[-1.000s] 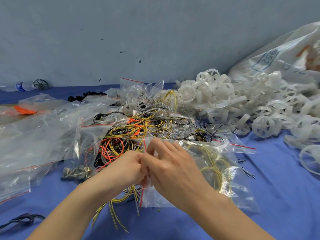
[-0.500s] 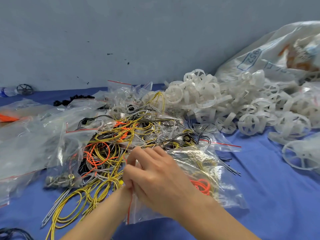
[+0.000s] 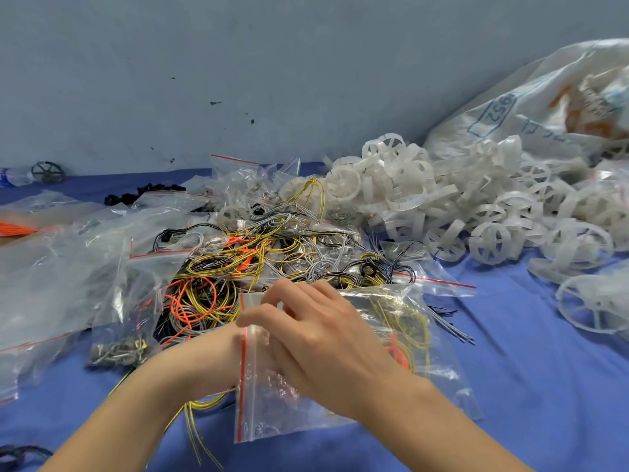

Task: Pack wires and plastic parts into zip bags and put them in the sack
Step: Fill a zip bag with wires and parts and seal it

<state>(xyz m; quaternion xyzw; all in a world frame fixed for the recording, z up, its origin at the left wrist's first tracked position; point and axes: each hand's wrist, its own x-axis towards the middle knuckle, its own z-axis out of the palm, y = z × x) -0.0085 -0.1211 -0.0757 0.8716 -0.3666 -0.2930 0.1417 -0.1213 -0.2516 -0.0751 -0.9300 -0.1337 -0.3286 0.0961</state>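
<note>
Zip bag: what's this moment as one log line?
zip bag: open, wires inside | left hand: at bag mouth | right hand: grips mouth

We see a glossy, crinkly clear-plastic zip bag [image 3: 258,413] near centre, matt blue cloth [image 3: 531,369] underneath, translucent white plastic wheels [image 3: 490,240] far right, and a woven, dull-sheen sack [image 3: 544,107] beyond.

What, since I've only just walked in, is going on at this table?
A person is packing yellow wires into a clear zip bag. The right hand lies over the bag, pinching its red-striped mouth. The left hand seems to reach into that mouth, fingers hidden. Some wires trail out below the left wrist. The bag lies on the blue cloth, not yet in the sack.
</note>
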